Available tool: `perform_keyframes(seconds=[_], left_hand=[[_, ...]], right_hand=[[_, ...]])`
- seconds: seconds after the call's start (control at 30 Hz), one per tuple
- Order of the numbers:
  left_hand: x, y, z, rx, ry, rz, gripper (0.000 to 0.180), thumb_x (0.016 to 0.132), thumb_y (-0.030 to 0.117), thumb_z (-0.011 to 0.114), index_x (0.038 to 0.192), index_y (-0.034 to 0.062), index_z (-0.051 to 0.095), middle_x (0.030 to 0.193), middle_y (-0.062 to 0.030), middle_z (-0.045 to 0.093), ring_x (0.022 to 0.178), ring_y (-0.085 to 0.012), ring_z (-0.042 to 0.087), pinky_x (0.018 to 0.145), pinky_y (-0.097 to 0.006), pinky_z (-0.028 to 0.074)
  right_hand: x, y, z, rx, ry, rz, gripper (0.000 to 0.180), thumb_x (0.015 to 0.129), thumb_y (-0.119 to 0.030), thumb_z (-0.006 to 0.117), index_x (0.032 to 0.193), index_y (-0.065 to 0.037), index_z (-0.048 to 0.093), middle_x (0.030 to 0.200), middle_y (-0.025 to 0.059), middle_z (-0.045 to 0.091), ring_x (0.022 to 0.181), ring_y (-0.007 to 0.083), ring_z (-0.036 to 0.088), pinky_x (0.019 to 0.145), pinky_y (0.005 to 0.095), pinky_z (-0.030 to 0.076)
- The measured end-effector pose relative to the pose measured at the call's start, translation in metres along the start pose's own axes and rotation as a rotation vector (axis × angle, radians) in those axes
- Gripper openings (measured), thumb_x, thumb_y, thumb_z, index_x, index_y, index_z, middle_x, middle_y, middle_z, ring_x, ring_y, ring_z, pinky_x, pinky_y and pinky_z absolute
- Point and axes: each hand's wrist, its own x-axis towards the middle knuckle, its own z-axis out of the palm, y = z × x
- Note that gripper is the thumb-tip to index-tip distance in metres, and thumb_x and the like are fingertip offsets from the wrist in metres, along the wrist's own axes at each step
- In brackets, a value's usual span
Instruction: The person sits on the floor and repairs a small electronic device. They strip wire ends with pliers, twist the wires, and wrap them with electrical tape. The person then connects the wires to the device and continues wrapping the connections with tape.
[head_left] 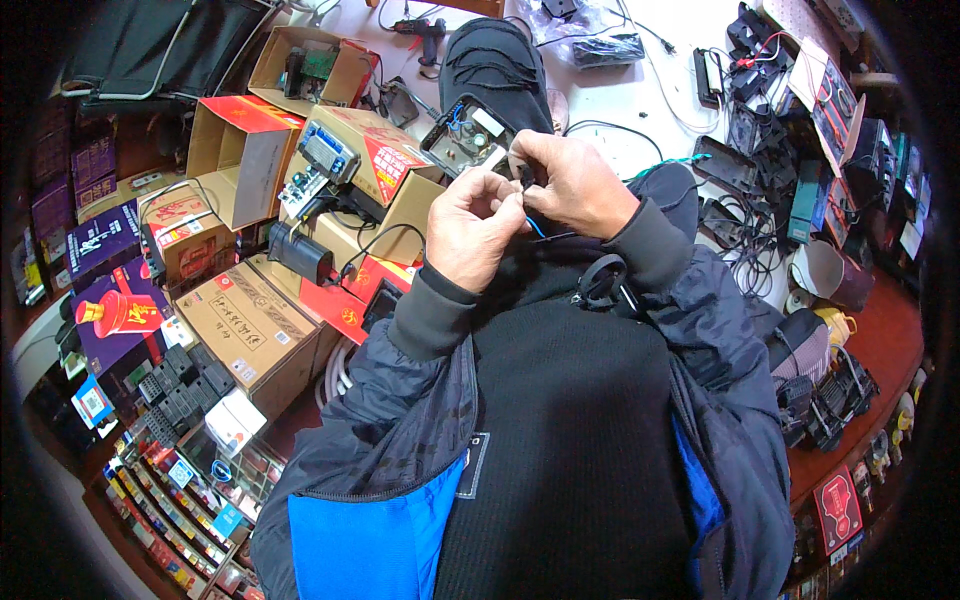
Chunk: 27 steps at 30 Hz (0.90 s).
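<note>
Hands, left hand (475,225) and right hand (570,185), pinch a blue wire (536,228) together.

1. Open brown carton with red flap (240,150), well left of the hands (530,200).
2. Red-and-tan box (385,160), just left of the hands.
3. Closed brown carton, white labels (250,330), lower left.
4. Purple box, red emblem (115,305), far left.
</note>
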Motion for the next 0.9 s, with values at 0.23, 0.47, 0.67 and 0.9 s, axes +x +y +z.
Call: perform_keyframes(seconds=[0.23, 0.47, 0.67, 0.9], left_hand=[[0.002, -0.001, -0.004, -0.027, 0.009, -0.012, 0.006, 0.098, 0.003, 0.07, 0.096, 0.0009, 0.064, 0.082, -0.0014, 0.067, 0.073, -0.0102, 0.069, 0.068, -0.025, 0.056], [0.005, 0.001, -0.006, -0.006, 0.007, -0.054, 0.007, 0.098, 0.005, 0.07, 0.101, -0.0011, 0.068, 0.081, -0.0023, 0.069, 0.072, -0.0103, 0.069, 0.067, -0.025, 0.055], [0.006, 0.0, -0.006, 0.071, -0.002, -0.048, 0.01, 0.1, 0.009, 0.07, 0.098, -0.0007, 0.072, 0.078, -0.0033, 0.07, 0.066, -0.0097, 0.067, 0.063, -0.025, 0.053], [0.008, 0.0, -0.012, 0.065, -0.044, -0.054, 0.012, 0.101, 0.01, 0.07, 0.099, -0.0019, 0.073, 0.086, -0.0047, 0.07, 0.067, -0.0119, 0.066, 0.063, -0.026, 0.054]], right_hand=[[0.0, 0.001, -0.023, 0.315, -0.158, 0.083, 0.022, 0.088, -0.009, 0.076, 0.1, 0.001, 0.061, 0.081, 0.0069, 0.063, 0.077, 0.0146, 0.063, 0.073, 0.0329, 0.054], [-0.003, 0.008, -0.028, 0.501, -0.206, 0.122, 0.015, 0.098, -0.01, 0.073, 0.104, 0.002, 0.064, 0.091, 0.003, 0.066, 0.089, 0.0098, 0.062, 0.083, 0.0302, 0.054], [-0.001, 0.012, -0.019, 0.477, -0.127, 0.087, 0.016, 0.098, -0.011, 0.072, 0.105, 0.002, 0.065, 0.09, 0.0045, 0.067, 0.088, 0.0114, 0.062, 0.082, 0.0316, 0.053], [-0.001, 0.017, -0.006, 0.472, -0.05, 0.135, 0.015, 0.098, -0.011, 0.072, 0.105, 0.001, 0.067, 0.086, 0.007, 0.068, 0.083, 0.0125, 0.062, 0.077, 0.0322, 0.053]])
